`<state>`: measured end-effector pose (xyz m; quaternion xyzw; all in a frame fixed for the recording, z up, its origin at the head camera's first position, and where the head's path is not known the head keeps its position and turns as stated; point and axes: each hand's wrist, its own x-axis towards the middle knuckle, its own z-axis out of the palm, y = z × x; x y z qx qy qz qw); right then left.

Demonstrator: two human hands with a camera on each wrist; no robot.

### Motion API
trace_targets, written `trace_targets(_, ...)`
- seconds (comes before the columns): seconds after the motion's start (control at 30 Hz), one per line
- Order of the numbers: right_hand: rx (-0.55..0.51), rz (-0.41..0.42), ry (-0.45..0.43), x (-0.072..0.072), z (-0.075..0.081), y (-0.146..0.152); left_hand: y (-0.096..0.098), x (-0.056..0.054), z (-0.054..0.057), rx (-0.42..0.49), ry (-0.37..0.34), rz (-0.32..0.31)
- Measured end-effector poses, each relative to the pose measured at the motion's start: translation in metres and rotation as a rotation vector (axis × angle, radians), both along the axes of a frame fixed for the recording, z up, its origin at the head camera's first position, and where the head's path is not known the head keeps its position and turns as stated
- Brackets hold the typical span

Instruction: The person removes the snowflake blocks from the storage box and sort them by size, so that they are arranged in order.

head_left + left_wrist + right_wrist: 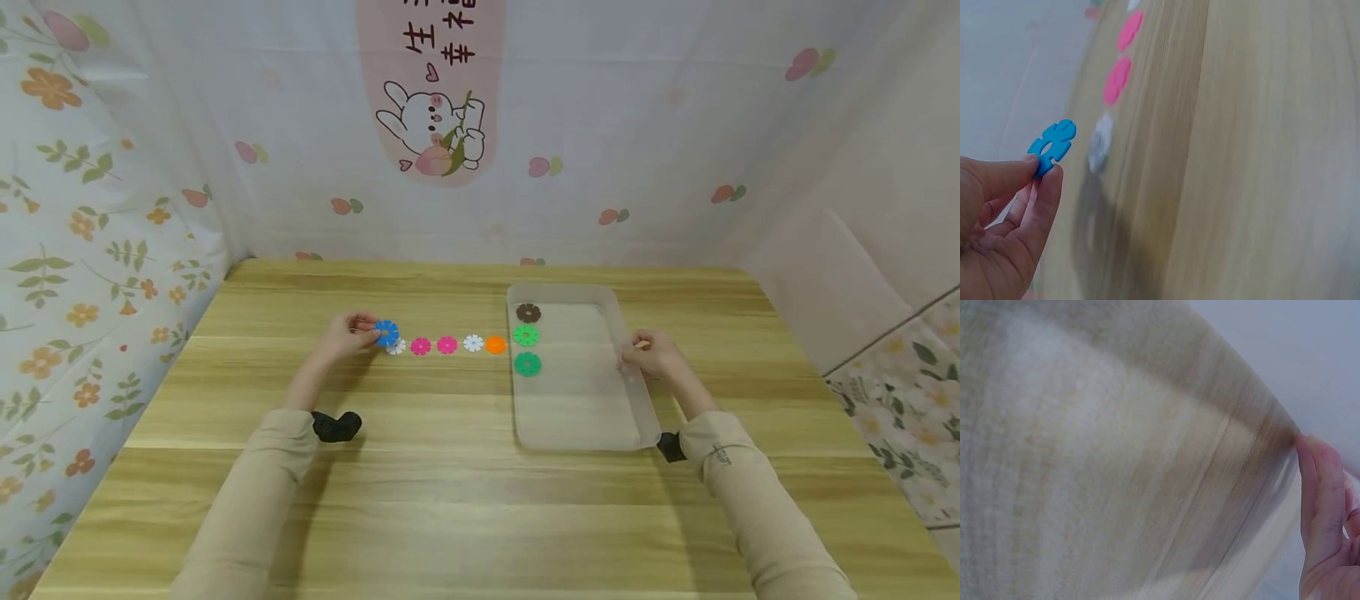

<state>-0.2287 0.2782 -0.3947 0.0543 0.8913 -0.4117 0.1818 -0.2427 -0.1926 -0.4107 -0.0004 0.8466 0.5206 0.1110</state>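
My left hand (347, 337) pinches a blue snowflake disc (1059, 139) between thumb and fingertips. In the head view the blue disc overlaps a white disc (1101, 142), the left end of a row on the table. Further along that row lie two pink discs (421, 346), another white disc (473, 342) and an orange disc (496, 344). With its fingers at the wall, my right hand (649, 353) grips the right side of a translucent plastic tray (577, 417). Inside, along its left side, lie a brown disc (528, 312), a light green disc (527, 335) and a darker green disc (528, 364).
The wood-grain table (420, 517) ends at a white printed curtain (300, 125) behind, with a floral cloth (82, 317) along the left. Black wrist devices show below the left wrist (337, 427) and the right wrist (671, 447).
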Motion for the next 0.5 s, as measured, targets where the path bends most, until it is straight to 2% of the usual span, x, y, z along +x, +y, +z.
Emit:
trace_targets(0.2, -0.012, -0.007, -0.005, 0.003, -0.001, 0.002, -0.017, 0.005, -0.006, -0.05, -0.006, 0.024)
trace_targets(0.37, -0.024, -0.008, -0.006, 0.003, -0.002, 0.002, -0.02, 0.007, -0.009, -0.128, -0.015, 0.03)
trace_targets(0.5, -0.035, -0.006, 0.005, 0.001, -0.002, 0.0, -0.016, 0.006, -0.01, -0.222, -0.009, 0.065)
